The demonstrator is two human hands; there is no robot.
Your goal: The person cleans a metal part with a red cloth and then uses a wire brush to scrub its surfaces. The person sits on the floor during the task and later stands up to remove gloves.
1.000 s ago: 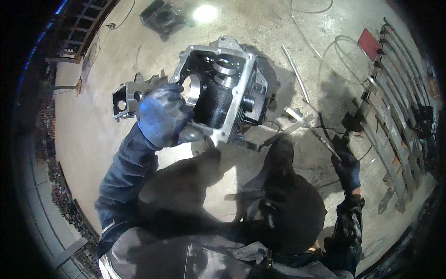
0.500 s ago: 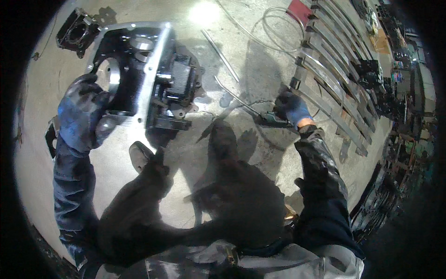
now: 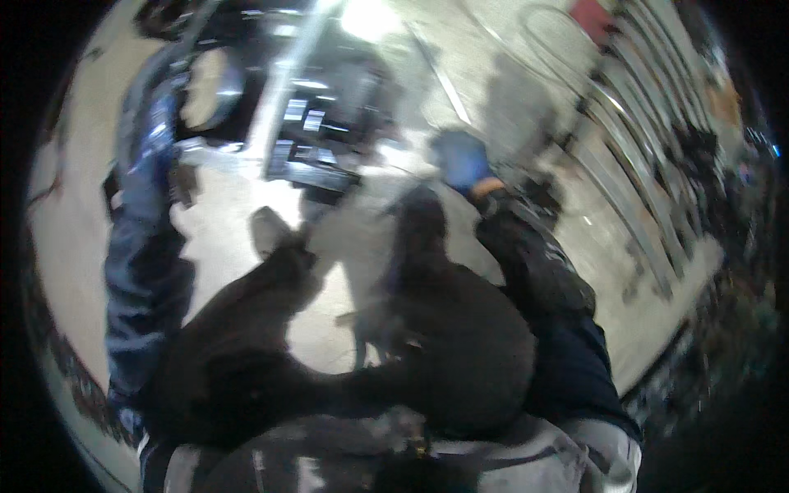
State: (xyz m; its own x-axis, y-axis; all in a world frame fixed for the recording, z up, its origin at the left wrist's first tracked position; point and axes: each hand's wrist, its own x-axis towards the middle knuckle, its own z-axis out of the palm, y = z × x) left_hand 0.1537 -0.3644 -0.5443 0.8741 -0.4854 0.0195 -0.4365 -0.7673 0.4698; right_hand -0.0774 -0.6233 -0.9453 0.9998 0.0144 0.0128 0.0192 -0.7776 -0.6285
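Note:
At the upper left a black housing (image 3: 255, 86) with a bright metal rim and a large round opening stands on the floor, its top running out of view. Along its left edge lies my left hand (image 3: 160, 119) in a dark blue glove, against or just over the rim. Motion smears its fingers. My right hand (image 3: 460, 160), in a blue glove, is right of the housing, near the lower end of a thin metal rod (image 3: 444, 82). It looks closed in a rounded fist; whatever it holds is blurred or hidden.
Several long metal bars (image 3: 637, 172) lie in a row at the right. A looped hose (image 3: 538, 49) and a red piece (image 3: 593, 20) are at the top. My shoe (image 3: 269, 232) rests below the housing. Dark clutter (image 3: 723, 320) fills the right edge.
My right hand has come left toward the housing from beside the bars, where a greenish tool lay under it. My left hand has moved up along the housing's edge. The whole view has shifted and blurred.

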